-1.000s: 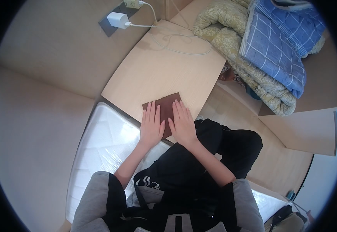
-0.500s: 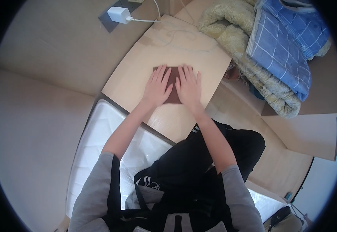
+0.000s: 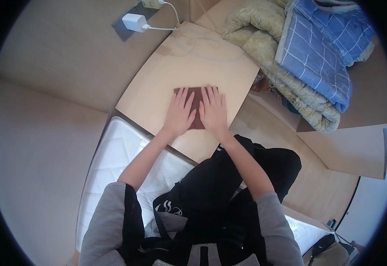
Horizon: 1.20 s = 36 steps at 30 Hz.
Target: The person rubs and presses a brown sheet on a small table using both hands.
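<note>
A dark brown square sheet (image 3: 196,98), perhaps paper, lies flat on the pale wooden tabletop (image 3: 202,60), fairly close to its near edge. My left hand (image 3: 178,116) rests palm down over the sheet's left side, fingers stretched out and pointing away from me. Over the right side lies my right hand (image 3: 213,113), also flat, with its fingers spread. The thumbs angle in toward each other, and a strip of the sheet shows between them. Both palms hide much of its side edges.
A white charger (image 3: 135,22) is plugged in at the wall, and its thin cable (image 3: 202,40) trails over the tabletop's far part. Folded bedding (image 3: 311,53) is piled at the far right. A white mattress (image 3: 113,155) lies at the near left. My black-trousered leg (image 3: 264,164) is beside the near corner.
Both hands and the brown sheet have slid a little toward me across the tabletop. The hands stay flat and spread. The whole view has shifted slightly.
</note>
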Motion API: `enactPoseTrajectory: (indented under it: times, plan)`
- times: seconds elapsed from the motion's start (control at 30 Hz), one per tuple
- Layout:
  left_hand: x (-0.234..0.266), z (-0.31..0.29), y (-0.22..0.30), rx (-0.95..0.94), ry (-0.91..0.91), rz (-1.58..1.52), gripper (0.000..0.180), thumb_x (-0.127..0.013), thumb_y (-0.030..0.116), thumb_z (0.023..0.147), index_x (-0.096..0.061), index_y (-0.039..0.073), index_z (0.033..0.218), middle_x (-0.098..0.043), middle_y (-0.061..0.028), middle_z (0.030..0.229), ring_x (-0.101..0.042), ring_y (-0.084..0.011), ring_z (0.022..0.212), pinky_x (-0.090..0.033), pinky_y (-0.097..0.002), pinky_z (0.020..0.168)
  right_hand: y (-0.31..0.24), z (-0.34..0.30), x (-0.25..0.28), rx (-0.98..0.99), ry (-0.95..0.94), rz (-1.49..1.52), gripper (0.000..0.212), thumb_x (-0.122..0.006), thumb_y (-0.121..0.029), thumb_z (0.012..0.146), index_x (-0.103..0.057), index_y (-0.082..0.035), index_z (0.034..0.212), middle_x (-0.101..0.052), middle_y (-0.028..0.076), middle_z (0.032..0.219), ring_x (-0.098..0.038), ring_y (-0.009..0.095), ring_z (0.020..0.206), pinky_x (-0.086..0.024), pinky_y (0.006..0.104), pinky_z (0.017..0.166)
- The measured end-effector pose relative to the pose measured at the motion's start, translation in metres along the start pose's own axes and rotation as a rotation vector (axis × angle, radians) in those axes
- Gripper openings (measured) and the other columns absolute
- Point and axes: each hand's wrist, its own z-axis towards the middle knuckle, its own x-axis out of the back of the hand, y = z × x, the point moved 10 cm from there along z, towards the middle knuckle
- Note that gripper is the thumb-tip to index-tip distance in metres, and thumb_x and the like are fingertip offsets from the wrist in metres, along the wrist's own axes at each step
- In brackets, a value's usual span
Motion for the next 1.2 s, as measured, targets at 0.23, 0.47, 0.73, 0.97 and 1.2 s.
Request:
enactPoseTrajectory:
  times: [0.23, 0.47, 0.73, 0.97, 1.2]
  plan:
    - [-0.007, -0.053, 0.039, 0.078, -0.069, -0.034, 0.060, -0.044, 0.024, 0.090, -0.028, -0.005, 0.140, -0.020, -0.0271, 0.147, -0.013, -0.0400, 0.140, -0.011, -0.0504, 0.114, -0.020, -0.055, 0.012, 0.009, -0.089, -0.031, 0.054, -0.045, -0.022, 0.091, -0.035, -0.002, 0.140, -0.033, 0.016, 0.145, -0.026, 0.031, 0.137, -0.023, 0.0499, 0.111]
    - [-0.001, -0.045, 0.039, 0.002, -0.041, -0.052, 0.062, -0.046, 0.020, 0.086, -0.028, -0.005, 0.140, -0.019, -0.0284, 0.147, -0.014, -0.0412, 0.139, -0.011, -0.0507, 0.114, -0.020, -0.045, 0.013, 0.012, -0.070, -0.010, 0.054, -0.048, -0.021, 0.087, -0.040, -0.003, 0.137, -0.035, 0.014, 0.145, -0.028, 0.030, 0.137, -0.022, 0.0490, 0.111]
    - [-0.008, 0.038, 0.007, -0.084, 0.050, 0.007, 0.063, -0.047, 0.029, 0.086, -0.031, -0.002, 0.139, -0.023, -0.0254, 0.147, -0.019, -0.0389, 0.138, -0.014, -0.0486, 0.114, 0.022, 0.022, -0.003, -0.053, 0.025, -0.165, 0.052, -0.043, -0.027, 0.089, -0.040, -0.013, 0.139, -0.037, 0.006, 0.145, -0.030, 0.022, 0.137, -0.019, 0.0484, 0.112]
    - [-0.026, 0.093, -0.009, -0.073, 0.009, 0.046, 0.068, -0.046, 0.039, 0.087, -0.031, -0.001, 0.140, -0.021, -0.0237, 0.149, -0.016, -0.0353, 0.140, -0.010, -0.0468, 0.115, 0.065, 0.055, -0.012, -0.207, -0.016, -0.214, 0.054, -0.040, -0.032, 0.091, -0.034, -0.018, 0.143, -0.031, 0.003, 0.149, -0.023, 0.020, 0.140, -0.017, 0.0523, 0.112]
    - [-0.029, 0.072, 0.017, -0.066, 0.050, 0.034, 0.064, -0.044, 0.035, 0.088, -0.033, -0.002, 0.140, -0.023, -0.0247, 0.148, -0.016, -0.0361, 0.140, -0.010, -0.0481, 0.115, 0.066, 0.021, 0.000, -0.258, 0.012, -0.214, 0.053, -0.040, -0.032, 0.093, -0.033, -0.018, 0.143, -0.031, 0.003, 0.149, -0.023, 0.023, 0.140, -0.016, 0.0545, 0.112]
